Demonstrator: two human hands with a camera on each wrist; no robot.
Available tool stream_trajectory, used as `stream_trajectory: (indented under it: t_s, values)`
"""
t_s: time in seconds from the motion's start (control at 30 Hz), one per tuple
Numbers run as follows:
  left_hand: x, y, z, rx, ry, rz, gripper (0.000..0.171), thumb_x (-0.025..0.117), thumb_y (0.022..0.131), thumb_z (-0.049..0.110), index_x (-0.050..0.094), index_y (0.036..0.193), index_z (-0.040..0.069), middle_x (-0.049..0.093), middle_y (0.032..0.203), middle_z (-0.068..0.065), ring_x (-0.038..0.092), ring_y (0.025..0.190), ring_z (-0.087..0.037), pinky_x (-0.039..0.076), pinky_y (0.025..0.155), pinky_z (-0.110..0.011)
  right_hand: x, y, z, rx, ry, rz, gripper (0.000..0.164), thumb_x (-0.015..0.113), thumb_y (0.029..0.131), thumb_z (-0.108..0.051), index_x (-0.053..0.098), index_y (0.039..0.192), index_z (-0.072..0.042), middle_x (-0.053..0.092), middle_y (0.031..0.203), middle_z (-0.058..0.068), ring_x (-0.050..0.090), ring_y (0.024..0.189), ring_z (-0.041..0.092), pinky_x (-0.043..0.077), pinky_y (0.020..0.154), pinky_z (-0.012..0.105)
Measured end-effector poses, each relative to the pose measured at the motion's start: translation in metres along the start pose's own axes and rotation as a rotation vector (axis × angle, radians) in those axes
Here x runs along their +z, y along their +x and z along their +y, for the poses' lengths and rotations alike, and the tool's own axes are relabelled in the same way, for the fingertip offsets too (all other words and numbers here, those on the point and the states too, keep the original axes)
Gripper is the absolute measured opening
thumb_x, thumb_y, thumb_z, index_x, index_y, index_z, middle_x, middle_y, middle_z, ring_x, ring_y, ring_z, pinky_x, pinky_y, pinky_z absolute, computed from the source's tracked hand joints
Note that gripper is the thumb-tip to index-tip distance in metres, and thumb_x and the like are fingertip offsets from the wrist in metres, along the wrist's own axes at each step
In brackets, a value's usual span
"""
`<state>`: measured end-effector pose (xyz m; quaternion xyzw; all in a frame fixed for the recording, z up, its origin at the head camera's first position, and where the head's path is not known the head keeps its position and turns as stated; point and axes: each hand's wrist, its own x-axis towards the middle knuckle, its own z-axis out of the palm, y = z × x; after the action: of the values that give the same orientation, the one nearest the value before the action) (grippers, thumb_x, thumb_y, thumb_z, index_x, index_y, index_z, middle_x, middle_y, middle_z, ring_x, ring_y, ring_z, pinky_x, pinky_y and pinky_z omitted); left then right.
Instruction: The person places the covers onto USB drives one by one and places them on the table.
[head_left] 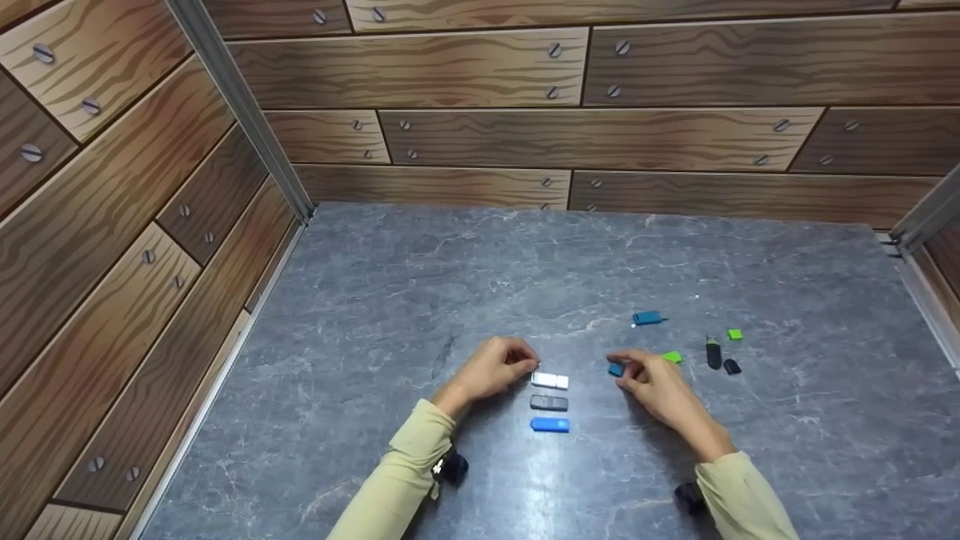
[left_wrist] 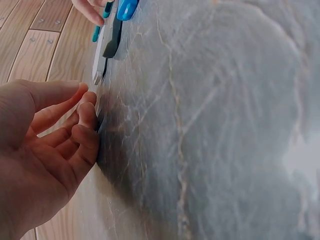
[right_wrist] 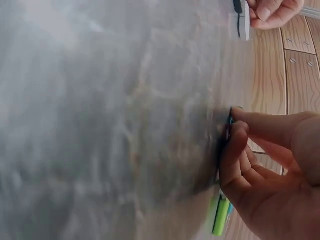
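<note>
Between the thumb and fingers of my right hand (head_left: 660, 386) is a small blue USB stick cap (head_left: 616, 370), pinched low over the tabletop; in the right wrist view the fingers hide most of it. My left hand (head_left: 491, 367) rests on the table at the left end of a white USB stick (head_left: 550, 381), its fingers loosely curled with nothing seen in them. Below the white stick lie a dark grey USB stick (head_left: 549, 403) and a bright blue one (head_left: 550, 425), forming a column. A green piece (head_left: 671, 358) lies just behind the right hand, partly covered.
Farther back lies a teal USB stick (head_left: 647, 318) without its cap. To the right are a black USB stick (head_left: 713, 354), a green cap (head_left: 735, 334) and a black cap (head_left: 732, 367). Wood-patterned walls (head_left: 480, 75) border the grey marbled table (head_left: 420, 255).
</note>
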<state>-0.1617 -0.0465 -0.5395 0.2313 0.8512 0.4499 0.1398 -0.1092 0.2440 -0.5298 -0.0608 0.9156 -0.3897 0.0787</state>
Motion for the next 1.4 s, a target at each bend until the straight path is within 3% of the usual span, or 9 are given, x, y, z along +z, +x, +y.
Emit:
stream_trajectory:
  t_s: [0.2, 0.53, 0.67, 0.87, 1.23, 1.4]
  values:
    - [0.000, 0.000, 0.001, -0.017, -0.001, -0.008, 0.016, 0.069, 0.101, 0.013, 0.077, 0.110, 0.003, 0.077, 0.099, -0.013, 0.056, 0.070, -0.004, 0.050, 0.065, -0.017, -0.004, 0.000, 0.002, 0.009, 0.000, -0.063, 0.037, 0.064, 0.101, 0.001, 0.068, 0.137, -0.004, 0.074, 0.101, 0.013, 0.062, 0.073, 0.014, 0.051, 0.060, 0.026]
    - [-0.001, 0.004, 0.002, -0.029, 0.039, -0.029, 0.016, 0.069, 0.101, 0.014, 0.078, 0.110, 0.005, 0.078, 0.101, -0.011, 0.057, 0.073, -0.003, 0.051, 0.069, -0.017, -0.001, 0.000, 0.003, 0.061, 0.027, -0.023, 0.034, 0.069, 0.098, -0.001, 0.068, 0.133, 0.001, 0.070, 0.086, 0.008, 0.061, 0.065, 0.015, 0.049, 0.054, 0.024]
    - [-0.001, 0.007, 0.002, -0.031, 0.034, -0.042, 0.016, 0.069, 0.101, 0.014, 0.078, 0.110, 0.005, 0.077, 0.096, -0.011, 0.056, 0.069, -0.003, 0.050, 0.062, -0.017, -0.002, 0.000, 0.003, 0.052, 0.030, -0.025, 0.036, 0.070, 0.098, -0.001, 0.067, 0.133, 0.003, 0.070, 0.083, 0.007, 0.062, 0.064, 0.014, 0.048, 0.053, 0.024]
    - [-0.002, 0.013, 0.004, 0.020, 0.046, -0.062, 0.016, 0.067, 0.101, 0.010, 0.077, 0.108, 0.000, 0.077, 0.094, -0.015, 0.055, 0.070, -0.002, 0.047, 0.066, -0.015, -0.003, -0.001, 0.004, 0.073, 0.017, -0.028, 0.033, 0.069, 0.098, -0.001, 0.067, 0.131, 0.003, 0.071, 0.086, 0.006, 0.061, 0.065, 0.013, 0.047, 0.053, 0.023]
    - [-0.008, 0.040, 0.020, 0.031, 0.094, -0.133, 0.017, 0.065, 0.103, 0.009, 0.076, 0.110, -0.002, 0.078, 0.098, -0.019, 0.056, 0.067, -0.002, 0.048, 0.065, -0.014, -0.001, -0.004, 0.005, 0.072, 0.019, 0.024, 0.026, 0.071, 0.097, -0.003, 0.069, 0.122, 0.004, 0.069, 0.086, 0.007, 0.057, 0.066, 0.012, 0.044, 0.057, 0.022]
    - [-0.008, 0.058, 0.029, 0.053, 0.177, -0.154, 0.017, 0.066, 0.102, 0.010, 0.077, 0.110, -0.001, 0.079, 0.102, -0.017, 0.058, 0.075, -0.002, 0.052, 0.075, -0.016, 0.002, -0.005, 0.006, 0.074, 0.029, 0.048, 0.026, 0.073, 0.096, -0.004, 0.069, 0.121, 0.005, 0.067, 0.086, 0.007, 0.055, 0.068, 0.012, 0.042, 0.058, 0.021]
